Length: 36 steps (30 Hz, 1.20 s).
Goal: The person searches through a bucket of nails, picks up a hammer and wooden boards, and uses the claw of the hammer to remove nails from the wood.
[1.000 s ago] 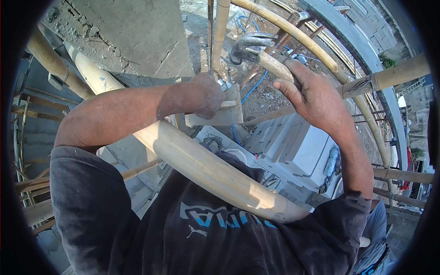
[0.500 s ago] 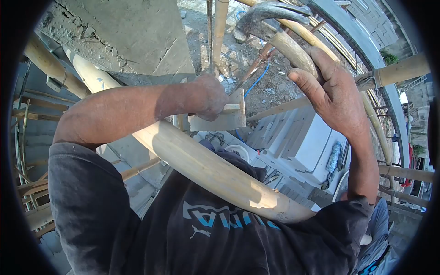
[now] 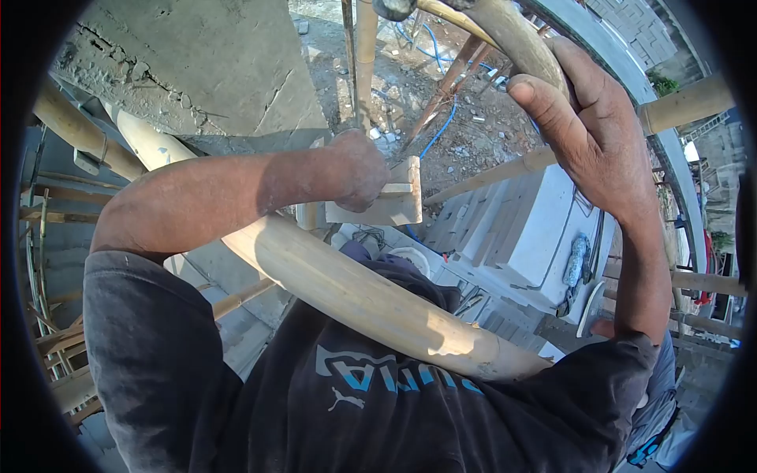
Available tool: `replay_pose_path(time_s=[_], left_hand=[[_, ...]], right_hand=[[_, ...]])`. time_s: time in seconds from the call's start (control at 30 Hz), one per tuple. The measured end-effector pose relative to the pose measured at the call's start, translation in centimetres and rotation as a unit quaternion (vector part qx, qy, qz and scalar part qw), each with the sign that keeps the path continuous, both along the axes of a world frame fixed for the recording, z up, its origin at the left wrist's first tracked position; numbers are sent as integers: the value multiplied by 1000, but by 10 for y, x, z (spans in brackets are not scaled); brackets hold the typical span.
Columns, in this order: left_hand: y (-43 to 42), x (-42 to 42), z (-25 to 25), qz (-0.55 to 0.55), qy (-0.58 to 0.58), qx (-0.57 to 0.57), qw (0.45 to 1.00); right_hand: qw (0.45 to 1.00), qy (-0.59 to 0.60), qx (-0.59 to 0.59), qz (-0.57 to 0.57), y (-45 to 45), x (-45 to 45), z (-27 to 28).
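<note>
The dark shirt, dusty cloth with a printed front, is nearest. Across it runs a thick bamboo pole, smooth, pale and rounded, lit in patches. Beyond the pole, the left hand is clenched in a fist; what it encloses is hidden. A narrow wooden strip projects from beside the fist over a flat, rectangular board with a worn, brownish edge. The right hand grasps the hammer, the thumb lying on the near side of the handle and the fingers behind it. The handle is worn wood and appears curved; the rounded metal head is at the upper border, partly out of view. The hammer is above and to the right of the left fist, well apart from it. Left of the fist, a rough grey concrete slab shows a cracked, crumbling edge. Lower down, beyond the pole, is a round white bucket; its contents cannot be made out. To its right, smooth pale blocks stand stacked, a bottle beside them. Farther off, a thin blue hose crosses rubble-strewn ground.
</note>
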State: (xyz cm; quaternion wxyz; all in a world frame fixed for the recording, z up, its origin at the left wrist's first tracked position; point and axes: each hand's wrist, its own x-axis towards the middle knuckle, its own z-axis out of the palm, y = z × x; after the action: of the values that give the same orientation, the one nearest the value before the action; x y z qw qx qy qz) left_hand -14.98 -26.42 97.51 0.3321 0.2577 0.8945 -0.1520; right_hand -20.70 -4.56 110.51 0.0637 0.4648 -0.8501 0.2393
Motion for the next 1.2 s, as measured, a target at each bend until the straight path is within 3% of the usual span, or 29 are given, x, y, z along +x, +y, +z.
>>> replay_pose_path(time_s=[0.07,0.13,0.17,0.2,0.3,0.4,0.47,0.53,0.6,0.63,0.67,0.77,0.87,0.97,1.0,1.2], left_hand=[[0,1,-1,3,2,3,1000],[-2,1,0,20,15,24,999],[0,0,0,7,22,26,999],[3,0,-3,-8,28,27,999],[2,-12,4,-16,44,27,999],[-7,-4,-2,-24,21,15,999],[-7,-3,-4,-23,8,11,1000],[-6,-4,-2,-19,-12,2,1000],[-7,-1,3,-4,-3,25,1000],[-7,-1,6,5,9,38,999],[-3,1,-2,-18,19,49,998],[-6,-10,-13,-40,57,63,996],[-18,-13,-7,-6,29,39,999],[-28,-20,-1,10,33,48,998],[-30,-22,1,17,32,67,997],[-42,-31,-1,44,62,175,982]], right_hand=[[991,-66,-114,13,-7,13,-4],[992,-7,-115,53,-2,10,-42],[971,-67,231,18,10,6,-55],[909,-48,413,25,23,0,-82],[891,-61,448,-36,13,0,-51],[979,-4,204,-11,20,-13,-32],[998,-46,29,-25,5,5,-2],[995,-71,-66,-9,-1,11,-6],[994,-69,-74,26,6,12,-45],[981,-83,173,19,19,4,-77],[908,-94,408,8,33,-3,-100],[932,-93,350,-17,41,-2,-95],[963,-185,166,-102,48,-16,-106],[919,-356,45,-164,43,-18,-116],[882,-441,-18,-169,39,-16,-125],[866,-468,-128,-118,26,-27,-183]])
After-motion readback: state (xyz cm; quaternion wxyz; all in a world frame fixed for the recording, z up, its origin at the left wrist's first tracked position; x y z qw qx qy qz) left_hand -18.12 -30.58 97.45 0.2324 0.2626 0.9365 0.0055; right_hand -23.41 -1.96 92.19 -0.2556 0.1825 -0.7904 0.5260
